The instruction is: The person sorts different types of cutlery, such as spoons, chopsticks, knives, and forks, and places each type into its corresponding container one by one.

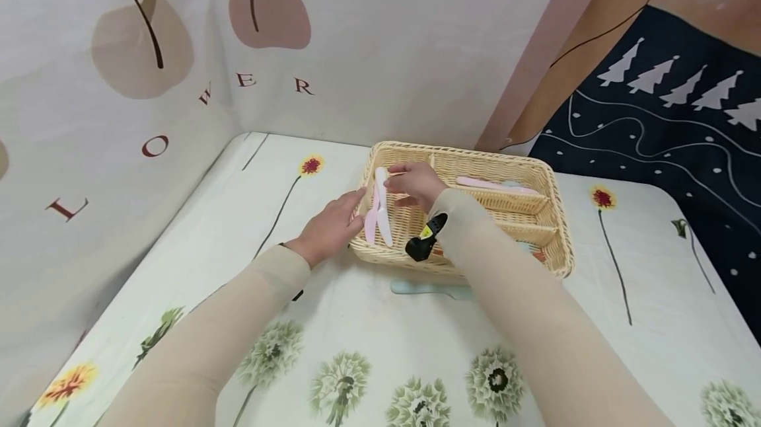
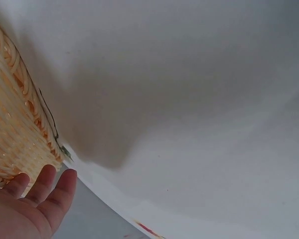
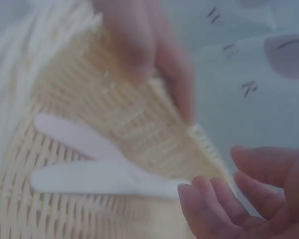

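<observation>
A wicker basket [image 1: 464,149] with dividers stands on the cloth. In its left compartment a white knife [image 1: 382,205] lies partly across a pink knife [image 1: 370,225]. My right hand [image 1: 419,184] is over this compartment, fingers loosely bent beside the white knife's upper end. In the right wrist view a gap shows between thumb and fingers of the right hand [image 3: 239,204], close to the white knife [image 3: 89,178]. My left hand [image 1: 329,229] rests against the basket's left rim, its fingers extended along the outside, as the left wrist view shows.
A pale green knife [image 1: 428,289] lies on the flowered tablecloth [image 1: 357,321] in front of the basket. Another compartment holds a pink utensil [image 1: 484,183] and a pale bluish one. Orange and teal utensils [image 1: 537,254] show at the front right, partly behind my right arm. A printed wall sheet stands behind.
</observation>
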A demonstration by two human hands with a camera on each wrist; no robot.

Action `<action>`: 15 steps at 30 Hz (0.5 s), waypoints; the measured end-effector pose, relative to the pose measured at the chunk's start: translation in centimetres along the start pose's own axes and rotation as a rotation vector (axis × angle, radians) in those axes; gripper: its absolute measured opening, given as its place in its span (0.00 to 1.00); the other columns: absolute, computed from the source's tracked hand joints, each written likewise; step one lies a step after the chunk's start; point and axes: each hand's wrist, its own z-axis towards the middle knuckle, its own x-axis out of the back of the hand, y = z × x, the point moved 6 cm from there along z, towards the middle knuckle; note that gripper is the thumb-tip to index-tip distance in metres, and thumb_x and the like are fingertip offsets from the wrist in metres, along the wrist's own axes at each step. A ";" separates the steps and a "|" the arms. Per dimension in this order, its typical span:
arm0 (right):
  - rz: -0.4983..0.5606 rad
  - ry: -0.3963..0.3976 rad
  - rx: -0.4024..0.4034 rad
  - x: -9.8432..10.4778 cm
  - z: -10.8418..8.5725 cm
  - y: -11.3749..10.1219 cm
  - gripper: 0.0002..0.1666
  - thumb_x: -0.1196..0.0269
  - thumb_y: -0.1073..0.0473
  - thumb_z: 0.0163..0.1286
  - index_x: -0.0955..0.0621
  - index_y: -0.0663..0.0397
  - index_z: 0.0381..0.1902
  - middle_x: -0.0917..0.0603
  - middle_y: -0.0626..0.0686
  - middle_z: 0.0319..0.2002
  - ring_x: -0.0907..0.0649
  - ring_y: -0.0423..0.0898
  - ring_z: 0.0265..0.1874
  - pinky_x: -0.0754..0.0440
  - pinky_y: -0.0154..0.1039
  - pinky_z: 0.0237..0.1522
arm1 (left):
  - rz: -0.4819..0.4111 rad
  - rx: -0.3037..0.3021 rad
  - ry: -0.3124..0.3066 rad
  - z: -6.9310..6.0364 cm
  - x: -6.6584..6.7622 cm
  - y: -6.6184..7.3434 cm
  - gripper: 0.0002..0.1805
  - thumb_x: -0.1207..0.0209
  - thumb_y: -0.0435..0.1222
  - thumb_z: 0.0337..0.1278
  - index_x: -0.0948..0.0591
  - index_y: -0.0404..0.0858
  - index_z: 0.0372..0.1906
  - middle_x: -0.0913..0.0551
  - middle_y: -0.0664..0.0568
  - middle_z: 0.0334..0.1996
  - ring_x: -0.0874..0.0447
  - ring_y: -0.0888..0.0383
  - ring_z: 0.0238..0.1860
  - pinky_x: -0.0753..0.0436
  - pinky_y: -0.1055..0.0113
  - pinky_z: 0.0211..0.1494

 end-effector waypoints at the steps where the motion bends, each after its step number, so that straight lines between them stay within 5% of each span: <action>1: 0.002 -0.011 0.020 0.0 -0.3 -0.2 0.27 0.41 0.64 0.69 0.28 0.57 0.65 0.23 0.57 0.59 0.22 0.54 0.58 0.22 0.51 0.56 | -0.003 -0.001 -0.002 0.0 0.0 0.0 0.35 0.61 0.45 0.68 0.49 0.42 0.77 0.44 0.48 0.75 0.46 0.46 0.74 0.42 0.51 0.73; 8: 0.011 -0.059 0.166 0.1 -2.9 -1.5 0.27 0.41 0.65 0.69 0.29 0.58 0.66 0.22 0.57 0.57 0.23 0.52 0.57 0.22 0.51 0.56 | -0.016 0.012 -0.009 0.1 -0.1 -0.3 0.35 0.62 0.44 0.68 0.50 0.42 0.77 0.46 0.48 0.76 0.49 0.47 0.75 0.45 0.51 0.74; 15: -0.026 -0.007 0.285 0.9 -5.0 -1.7 0.26 0.39 0.63 0.68 0.26 0.54 0.64 0.22 0.55 0.53 0.21 0.50 0.53 0.19 0.46 0.52 | -0.014 0.012 -0.009 0.3 -0.3 -0.3 0.35 0.63 0.44 0.68 0.51 0.41 0.77 0.48 0.47 0.76 0.51 0.48 0.75 0.48 0.52 0.75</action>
